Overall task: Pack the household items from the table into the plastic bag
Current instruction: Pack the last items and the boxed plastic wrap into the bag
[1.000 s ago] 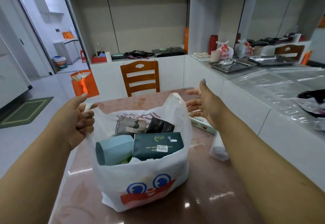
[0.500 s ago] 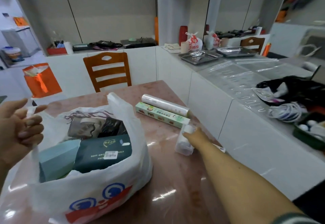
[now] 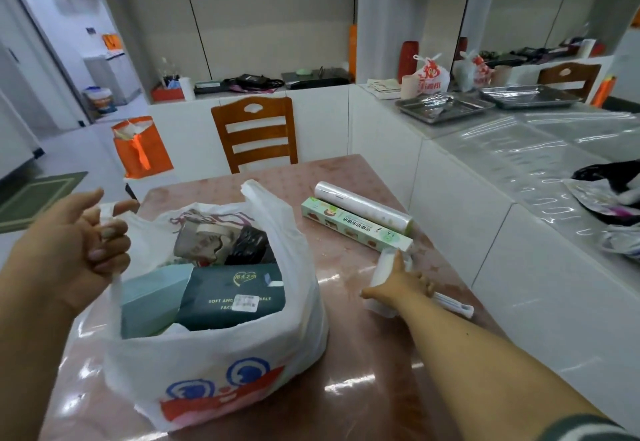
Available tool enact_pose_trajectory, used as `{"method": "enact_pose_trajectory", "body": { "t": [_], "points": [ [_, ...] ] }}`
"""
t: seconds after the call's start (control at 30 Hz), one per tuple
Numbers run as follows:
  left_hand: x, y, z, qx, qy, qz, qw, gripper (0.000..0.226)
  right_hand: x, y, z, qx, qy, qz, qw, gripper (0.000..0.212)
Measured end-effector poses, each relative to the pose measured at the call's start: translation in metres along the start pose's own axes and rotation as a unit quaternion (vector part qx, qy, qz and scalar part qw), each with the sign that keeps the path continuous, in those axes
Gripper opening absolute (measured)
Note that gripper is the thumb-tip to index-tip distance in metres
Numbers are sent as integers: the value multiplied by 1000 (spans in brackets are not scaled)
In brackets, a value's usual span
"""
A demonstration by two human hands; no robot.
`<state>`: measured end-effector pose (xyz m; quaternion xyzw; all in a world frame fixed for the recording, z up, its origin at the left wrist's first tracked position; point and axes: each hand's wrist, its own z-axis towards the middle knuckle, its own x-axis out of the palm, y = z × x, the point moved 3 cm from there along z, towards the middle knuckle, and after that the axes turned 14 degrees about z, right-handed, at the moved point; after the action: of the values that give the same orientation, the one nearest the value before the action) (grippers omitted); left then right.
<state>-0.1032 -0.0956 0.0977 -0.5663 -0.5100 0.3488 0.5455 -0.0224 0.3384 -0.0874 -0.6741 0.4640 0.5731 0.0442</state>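
- Two hands at work: the left hand (image 3: 74, 250), at 9 o'clock, has its fingers curled round one handle of the plastic bag (image 3: 221, 357) and keeps the mouth pulled open.
- Right hand (image 3: 398, 285), at 3 o'clock: a second ago it hung open above the bag; now it lies on a white packet (image 3: 382, 267) on the table (image 3: 363, 371). Thumb and fingers are spread over the packet; whether they have closed on it, I cannot tell.
- Bag contents, centre: dark green tissue pack (image 3: 235, 297), pale teal box (image 3: 152, 298), dark pouches behind.
- Still outside, at 1 o'clock: green cling-film box (image 3: 356, 229) with a clear film roll (image 3: 363, 207) just beyond it; a thin white strip (image 3: 453, 304) beside the right wrist.
- Judgement: packing is well along; the reach suggests the packet goes in next, with three loose items left.
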Motion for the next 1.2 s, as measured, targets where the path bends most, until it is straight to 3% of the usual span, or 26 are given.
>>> {"method": "enact_pose_trajectory", "body": {
  "t": [0.13,0.2,0.27,0.33,0.4,0.57,0.6,0.67,0.8,0.87,0.93,1.03,1.07,1.13,1.2],
  "points": [
    [39,-11,-35,21,-64,43,997,42,8,9,-8,2,11,66,998,139],
    [40,-11,-37,6,-79,29,996,29,-10,21,-14,-2,-10,180,984,143],
    [37,-13,-42,-18,-88,32,995,29,-47,45,-29,-33,-46,322,945,134],
    [32,-13,-41,-25,-90,29,995,31,-95,83,-65,-100,-46,497,861,125],
    [28,-15,-43,-28,-96,33,994,36,-138,126,-115,-222,1,608,762,108],
    [14,-19,-46,-30,-126,45,991,59,-178,216,-261,-436,231,628,602,67],
    [12,-20,-47,-30,-128,38,991,63,-166,232,-276,-451,265,610,596,62],
    [7,-22,-50,-30,-123,10,992,67,-128,262,-291,-446,299,562,629,68],
    [-6,-26,-56,-15,-90,-62,994,70,-45,288,-281,-384,311,452,743,89],
    [-16,-26,-57,-15,-82,-82,993,79,-24,287,-273,-387,292,400,778,88],
    [-21,-24,-58,-13,-55,-108,993,91,-23,292,-279,-420,313,417,743,84],
    [-26,-25,-60,-6,-55,-134,989,85,-51,308,-292,-468,363,519,616,85],
    [-27,-26,-61,-6,-65,-135,989,82,-62,314,-294,-477,364,536,594,87],
    [-28,-27,-62,-8,-73,-132,989,82,-64,325,-291,-473,372,536,592,88],
    [-28,-28,-63,-9,-64,-130,989,84,-42,326,-282,-452,365,494,647,91]
  ]
}}
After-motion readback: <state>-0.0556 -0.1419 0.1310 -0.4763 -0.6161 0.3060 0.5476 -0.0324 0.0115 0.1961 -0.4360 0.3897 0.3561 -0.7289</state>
